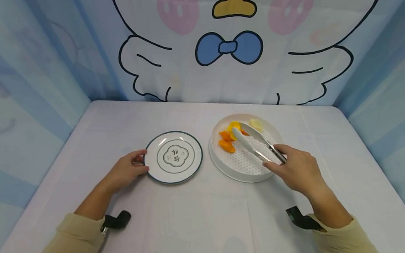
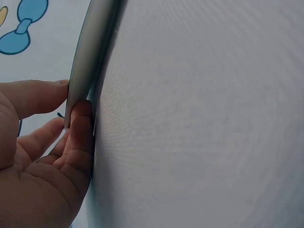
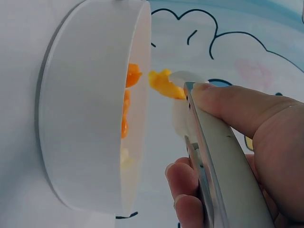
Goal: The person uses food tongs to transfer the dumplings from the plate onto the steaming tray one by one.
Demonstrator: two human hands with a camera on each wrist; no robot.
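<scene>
My left hand (image 1: 124, 172) grips the left edge of a white plate (image 1: 156, 160) with a dark rim, thumb above and fingers underneath. In the left wrist view the plate's edge is slightly off the tablecloth at the fingers. With my right hand (image 1: 300, 171) I hold metal tongs with pale arms (image 3: 223, 161), thumb on one arm and fingers on the other. Between the tong tips is a yellow food-like piece (image 3: 165, 84), raised above a round white dish (image 1: 247, 171) with a dotted bottom. Orange pieces (image 1: 226, 146) and a pale yellow piece (image 1: 255, 124) lie inside the dish.
A white cloth (image 1: 201, 219) covers the table. Behind it hangs a curtain (image 1: 234, 82) with a cartoon print, and blue curtains (image 1: 23, 95) stand along both sides. Black wrist mounts (image 1: 119, 220) jut from both sleeves.
</scene>
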